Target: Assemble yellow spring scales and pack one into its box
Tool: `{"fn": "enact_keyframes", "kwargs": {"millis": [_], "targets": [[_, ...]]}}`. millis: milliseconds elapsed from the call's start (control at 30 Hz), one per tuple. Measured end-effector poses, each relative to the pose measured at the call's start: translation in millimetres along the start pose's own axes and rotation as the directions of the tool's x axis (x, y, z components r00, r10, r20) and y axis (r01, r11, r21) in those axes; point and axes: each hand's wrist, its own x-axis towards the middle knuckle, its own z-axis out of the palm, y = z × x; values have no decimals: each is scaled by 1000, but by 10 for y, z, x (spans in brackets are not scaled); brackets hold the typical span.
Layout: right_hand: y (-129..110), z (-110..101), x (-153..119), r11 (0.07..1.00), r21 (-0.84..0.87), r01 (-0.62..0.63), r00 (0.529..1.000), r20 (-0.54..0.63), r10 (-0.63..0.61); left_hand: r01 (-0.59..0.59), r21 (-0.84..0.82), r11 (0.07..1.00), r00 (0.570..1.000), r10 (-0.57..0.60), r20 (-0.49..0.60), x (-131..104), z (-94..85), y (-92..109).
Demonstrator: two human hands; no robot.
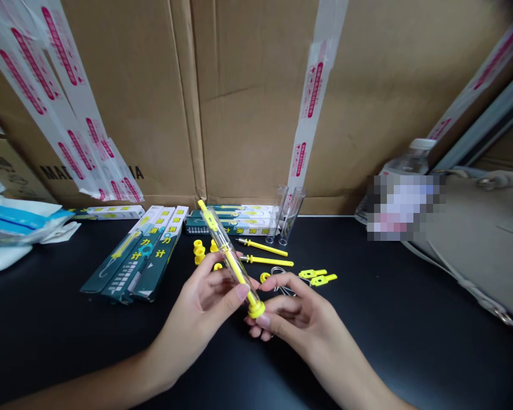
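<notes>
My left hand (216, 296) is closed around the clear tube of a spring scale (231, 253), which tilts with its top to the left. Inside the tube runs a yellow rod, and a yellow tab sticks out of the upper end. At the lower end is a yellow cap (256, 309), pinched by the thumb and fingers of my right hand (299, 316). Beyond my hands lie yellow rods with springs (265, 247), yellow pointed tabs (318, 278), small yellow caps (199, 250) and metal wire hooks (284, 275), partly hidden by my right fingers.
Two clear tubes (291, 216) stand upright behind the parts. Printed boxes (154, 259) lie to the left, with more boxes (256, 213) behind. A plastic bottle (410, 156) and grey bag (479, 239) sit right; a blue-white packet (21, 219) lies left. Cardboard (248, 114) walls the back.
</notes>
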Motion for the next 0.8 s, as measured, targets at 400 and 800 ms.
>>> {"fn": "enact_keyframes", "kwargs": {"millis": [400,800], "targets": [[23,30,-12,998,57,-40,999,15,40,13,83,996,1000,-15,16,-30,-9,-26],[23,56,-7,993,-96,-68,997,14,70,-21,-28,999,1000,21,-8,13,-29,-48]]}}
